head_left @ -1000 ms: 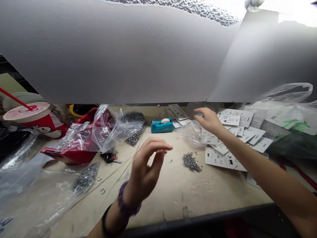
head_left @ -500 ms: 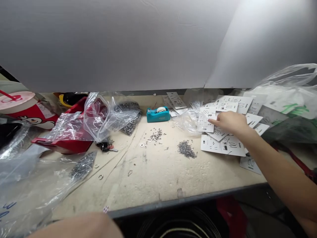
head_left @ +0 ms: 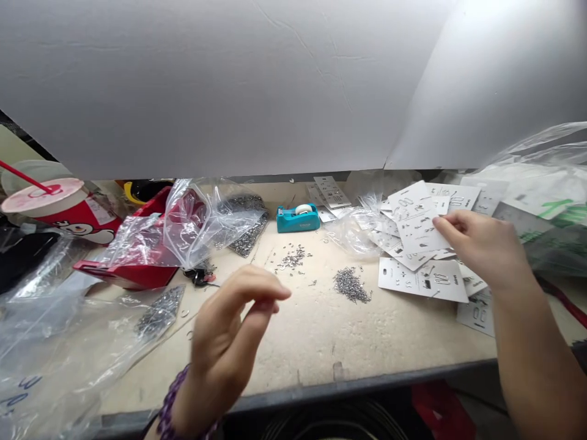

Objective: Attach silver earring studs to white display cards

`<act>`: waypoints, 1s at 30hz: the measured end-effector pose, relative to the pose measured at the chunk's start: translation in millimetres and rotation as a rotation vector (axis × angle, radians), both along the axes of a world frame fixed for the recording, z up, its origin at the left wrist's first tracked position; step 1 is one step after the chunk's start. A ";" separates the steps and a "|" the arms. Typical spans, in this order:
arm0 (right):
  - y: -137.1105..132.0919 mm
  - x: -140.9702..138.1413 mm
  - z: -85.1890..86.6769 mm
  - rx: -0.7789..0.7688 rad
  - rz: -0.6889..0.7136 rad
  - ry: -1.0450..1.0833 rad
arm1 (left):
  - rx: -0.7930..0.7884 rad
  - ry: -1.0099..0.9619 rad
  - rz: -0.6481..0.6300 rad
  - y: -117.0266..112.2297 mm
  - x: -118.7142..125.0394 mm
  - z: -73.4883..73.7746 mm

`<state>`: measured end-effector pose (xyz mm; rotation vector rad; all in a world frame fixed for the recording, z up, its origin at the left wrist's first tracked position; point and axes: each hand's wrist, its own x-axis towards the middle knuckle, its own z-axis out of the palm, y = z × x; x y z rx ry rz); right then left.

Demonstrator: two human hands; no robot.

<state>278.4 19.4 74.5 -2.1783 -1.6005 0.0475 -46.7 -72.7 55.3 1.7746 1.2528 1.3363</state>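
Observation:
My right hand [head_left: 481,247] pinches a white printed card [head_left: 419,229] and holds it tilted just above the spread of similar white cards [head_left: 424,278] at the right of the bench. My left hand [head_left: 229,333] hovers above the front of the beige bench top [head_left: 321,342], fingers curled loosely with thumb and fingertips close together; nothing shows in them. A purple bead bracelet circles that wrist. A small heap of tiny metal pieces [head_left: 351,285] lies between my hands, and a looser scatter of them [head_left: 291,258] lies further back.
A teal tape dispenser [head_left: 298,218] stands at the back. A red tray [head_left: 137,256] under clear plastic bags [head_left: 206,220] sits left, with a red lidded cup [head_left: 55,211] beyond. Crumpled plastic [head_left: 55,342] covers the front left. White board [head_left: 229,85] hangs overhead. A large bag [head_left: 545,177] fills the right.
My right hand has lifted one card off the pile and drawn it back toward me. My left hand, which had dropped out of sight below the bench edge, is raised over the bench again.

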 end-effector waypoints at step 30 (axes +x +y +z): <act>1.7 -126.3 -59.8 0.556 0.655 0.496 | -0.471 0.067 -0.255 90.6 10.6 -30.1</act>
